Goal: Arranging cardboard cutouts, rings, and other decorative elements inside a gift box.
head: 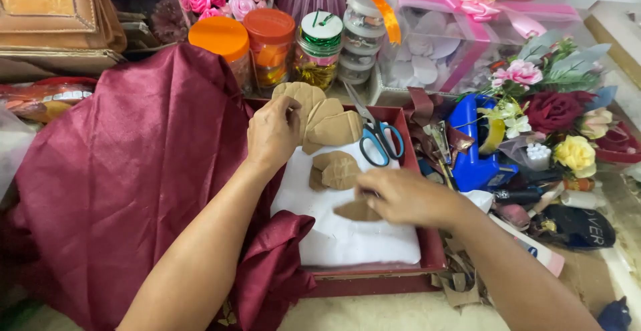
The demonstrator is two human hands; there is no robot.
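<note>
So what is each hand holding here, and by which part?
The left hand grips the stack of brown cardboard cutouts by its left edge. The right hand pinches one brown cutout at its right end.

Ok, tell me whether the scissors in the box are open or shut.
Shut. The scissors lie flat at the red box's far edge, blades together in one point, blue handles side by side.

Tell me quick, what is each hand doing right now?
Left hand: closed on a fan of brown heart cutouts.
Right hand: fingers pinching one brown cutout on the white padding.
</note>
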